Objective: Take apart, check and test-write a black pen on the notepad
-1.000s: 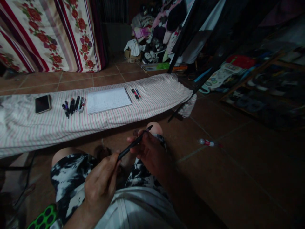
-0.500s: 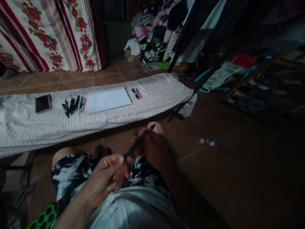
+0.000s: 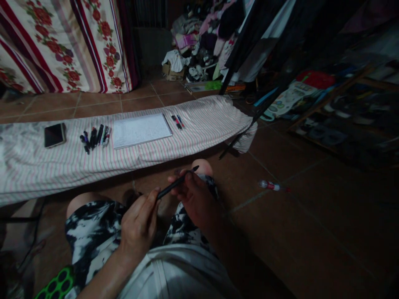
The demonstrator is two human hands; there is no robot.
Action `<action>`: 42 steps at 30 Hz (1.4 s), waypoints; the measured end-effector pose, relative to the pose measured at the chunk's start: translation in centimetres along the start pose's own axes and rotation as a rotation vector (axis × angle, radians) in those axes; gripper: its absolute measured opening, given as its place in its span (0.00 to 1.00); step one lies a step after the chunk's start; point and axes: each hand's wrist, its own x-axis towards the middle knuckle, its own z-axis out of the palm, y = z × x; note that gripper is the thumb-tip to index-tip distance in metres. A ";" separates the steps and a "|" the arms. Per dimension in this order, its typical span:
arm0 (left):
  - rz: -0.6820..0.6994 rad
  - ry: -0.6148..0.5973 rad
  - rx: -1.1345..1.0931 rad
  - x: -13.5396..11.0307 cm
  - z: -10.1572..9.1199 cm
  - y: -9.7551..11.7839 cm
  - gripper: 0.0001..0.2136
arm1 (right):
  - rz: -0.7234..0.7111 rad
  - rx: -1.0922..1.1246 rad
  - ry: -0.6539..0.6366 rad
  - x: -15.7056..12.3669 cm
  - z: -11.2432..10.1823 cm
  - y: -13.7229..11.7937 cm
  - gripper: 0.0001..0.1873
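Observation:
A black pen [image 3: 172,186] is held between my two hands above my lap, slanting up to the right with its pointed tip beyond the right fingers. My left hand [image 3: 141,220] is closed around the lower end, its back turned up. Near the tip, the thumb and fingers of my right hand [image 3: 195,195] pinch the barrel. On the striped cloth [image 3: 149,155] in front lie an open spiral notebook [image 3: 141,131], several pens and markers [image 3: 95,137] to its left, and a few small caps or pen parts [image 3: 178,122] to its right.
A phone [image 3: 55,135] rests at the cloth's left. A clear and red bottle-like object [image 3: 269,185] lies on the tiled floor to the right. Heaped clothes [image 3: 202,45] and a rack of shoes [image 3: 336,120] stand behind. A green object with holes [image 3: 57,284] is at lower left.
My left hand has rolled over, from palm and fingers showing to its back facing up. The pen has tilted a little flatter and its tip has dropped slightly. My right hand keeps its pinch.

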 end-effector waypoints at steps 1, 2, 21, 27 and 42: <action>-0.170 -0.085 -0.098 0.1 0.0 0.1 0.11 | 0.001 -0.002 0.009 0.1 -0.1 0.0 0.13; -0.363 -0.158 -0.236 0.3 -0.1 0.3 0.13 | 0.003 -0.006 0.007 0.3 -0.2 -0.1 0.13; -0.142 0.031 -0.089 -0.2 -0.9 1.0 0.09 | 0.050 0.002 -0.046 -0.1 0.1 -0.5 0.13; -0.677 -0.299 -0.612 0.7 -1.0 1.0 0.17 | 0.007 -0.109 -0.129 0.2 -0.5 -1.2 0.13; -0.480 -0.073 -0.265 -0.1 -1.1 1.7 0.07 | 0.065 -0.044 -0.227 -0.5 0.3 -1.1 0.14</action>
